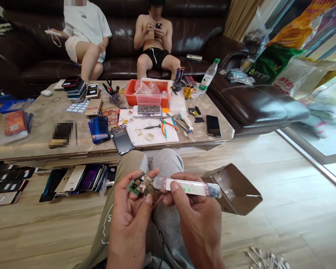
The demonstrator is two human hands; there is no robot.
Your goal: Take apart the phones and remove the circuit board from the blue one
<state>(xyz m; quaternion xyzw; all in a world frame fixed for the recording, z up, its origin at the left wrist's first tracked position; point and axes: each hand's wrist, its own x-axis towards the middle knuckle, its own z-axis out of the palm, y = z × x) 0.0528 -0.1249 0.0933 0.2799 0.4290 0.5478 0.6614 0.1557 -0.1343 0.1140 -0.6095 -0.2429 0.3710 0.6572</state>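
My left hand (pixel 130 213) pinches a small green circuit board (pixel 141 185) between thumb and fingers, over my lap. My right hand (pixel 192 216) is closed around a white flat tool, tweezers in a pale sleeve (pixel 189 186), whose tip touches the board's right edge. Both hands sit close together above my grey-clad knees.
A low table (pixel 42 144) carries phones, a dark phone back (pixel 122 140), an orange tray (pixel 147 93), pliers and small parts on a white mat (pixel 154 132). Phone shells lie on the floor underneath. An open cardboard box (pixel 232 188) stands at my right. Two people sit on the sofa (pixel 123 41).
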